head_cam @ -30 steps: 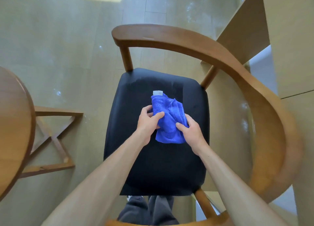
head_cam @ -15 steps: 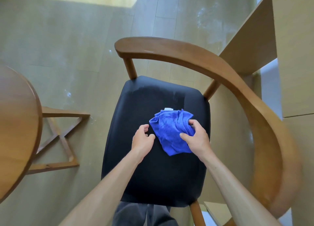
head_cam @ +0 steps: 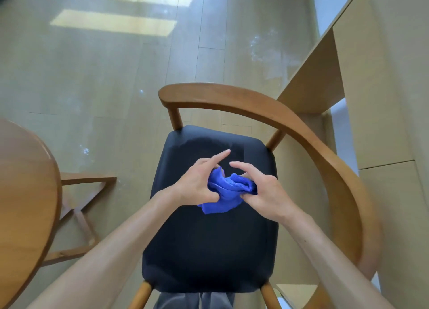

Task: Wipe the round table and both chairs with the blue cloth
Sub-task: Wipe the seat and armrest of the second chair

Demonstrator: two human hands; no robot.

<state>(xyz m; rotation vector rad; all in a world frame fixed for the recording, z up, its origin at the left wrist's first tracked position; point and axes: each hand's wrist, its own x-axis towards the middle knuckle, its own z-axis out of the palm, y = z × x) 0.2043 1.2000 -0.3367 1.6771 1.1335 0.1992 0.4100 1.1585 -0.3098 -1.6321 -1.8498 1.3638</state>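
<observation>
While both hands meet over the middle of the chair's black seat [head_cam: 209,250], the blue cloth [head_cam: 226,190] sits bunched between them, its lower corner hanging down toward the seat; whether it touches the seat cannot be told. Left hand [head_cam: 196,183]: thumb and curled lower fingers pinch the left side of the cloth, index finger stretched out straight toward the far side. Right hand [head_cam: 262,190]: thumb and lower fingers pinch the right side of the wad, index finger extended leftward above it. The two index fingertips are close but apart. Chair [head_cam: 301,127]: curved wooden back-and-arm rail wraps the far and right sides of the seat. Round table [head_cam: 25,188]: wooden edge at left, cross-braced base showing beside it on the floor. Pale wooden cabinet [head_cam: 383,76] stands at right, near the chair rail.
</observation>
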